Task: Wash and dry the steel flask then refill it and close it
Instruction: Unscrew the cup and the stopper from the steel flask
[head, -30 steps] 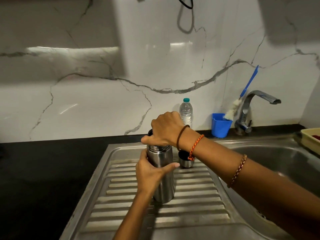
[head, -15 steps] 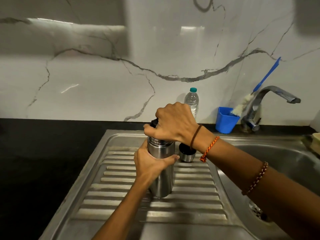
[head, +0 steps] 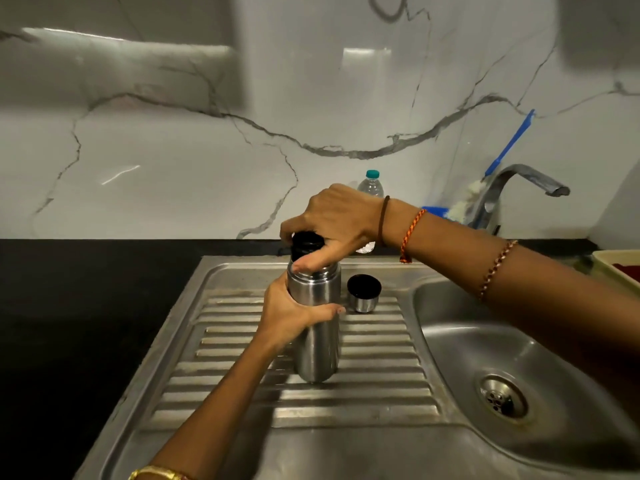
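Flask [head: 317,327] in both hands — no legible markings

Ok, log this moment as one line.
left hand grips flask | right hand grips black stopper | cup lid on drainboard, mouth up
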The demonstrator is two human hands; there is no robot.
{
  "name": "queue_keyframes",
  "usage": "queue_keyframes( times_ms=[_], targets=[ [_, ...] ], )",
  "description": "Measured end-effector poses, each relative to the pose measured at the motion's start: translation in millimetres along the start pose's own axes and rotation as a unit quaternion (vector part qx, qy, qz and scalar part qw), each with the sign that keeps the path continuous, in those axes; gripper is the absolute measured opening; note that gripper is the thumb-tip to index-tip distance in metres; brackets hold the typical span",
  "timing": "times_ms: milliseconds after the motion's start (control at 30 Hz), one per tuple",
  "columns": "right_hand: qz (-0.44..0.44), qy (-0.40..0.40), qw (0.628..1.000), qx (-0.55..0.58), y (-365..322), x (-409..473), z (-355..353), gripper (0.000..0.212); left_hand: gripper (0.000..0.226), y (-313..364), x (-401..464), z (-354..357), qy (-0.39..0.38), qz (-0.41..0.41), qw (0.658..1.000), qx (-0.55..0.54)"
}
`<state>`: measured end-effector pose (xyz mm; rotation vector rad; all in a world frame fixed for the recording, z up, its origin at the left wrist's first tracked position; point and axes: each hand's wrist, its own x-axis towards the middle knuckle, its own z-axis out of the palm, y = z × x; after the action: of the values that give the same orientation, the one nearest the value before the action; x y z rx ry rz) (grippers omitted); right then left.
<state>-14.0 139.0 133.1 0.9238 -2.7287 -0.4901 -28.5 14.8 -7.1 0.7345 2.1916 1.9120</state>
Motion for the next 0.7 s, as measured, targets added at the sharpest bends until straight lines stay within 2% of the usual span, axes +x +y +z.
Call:
queue_keyframes(
  times_ms=[133,200,333,400,467,533,600,633,700],
  targets=[
    [0.120,-0.095,0.988,-0.037,-18,-3,-14,0.069,0.073,-5,3,1,-0.004,0.002,1.000,-0.012],
    [0.150,-0.123,0.980,-0.056,-23,2,-15,0.064,0.071,-7,4,0,-0.004,0.000,1.000,-0.008],
    [0.128,-0.188,0.969,0.091,-21,8,-29,0.034,0.058,-10,4,-1,-0.008,0.003,1.000,-0.008],
    [0.077,-0.207,0.962,0.157,-22,2,-36,0.039,0.058,-7,4,-1,-0.014,0.000,1.000,-0.005],
    [0.071,-0.217,0.955,0.191,-23,-4,-41,0.050,0.059,-5,3,-2,-0.017,0.002,1.000,-0.007],
    [0.132,-0.190,0.955,0.185,-25,-7,-42,0.057,0.059,-4,2,-2,-0.018,0.004,1.000,-0.010],
    [0.208,-0.137,0.963,0.099,-28,-4,-42,0.056,0.062,-4,3,-2,-0.021,0.006,1.000,-0.006],
    [0.231,-0.129,0.963,0.057,-28,0,-41,0.063,0.064,-4,3,-2,-0.023,0.005,1.000,-0.004],
    [0.253,-0.156,0.953,0.054,-33,6,-42,0.063,0.070,-4,3,-1,-0.024,-0.002,1.000,-0.001]
  ],
)
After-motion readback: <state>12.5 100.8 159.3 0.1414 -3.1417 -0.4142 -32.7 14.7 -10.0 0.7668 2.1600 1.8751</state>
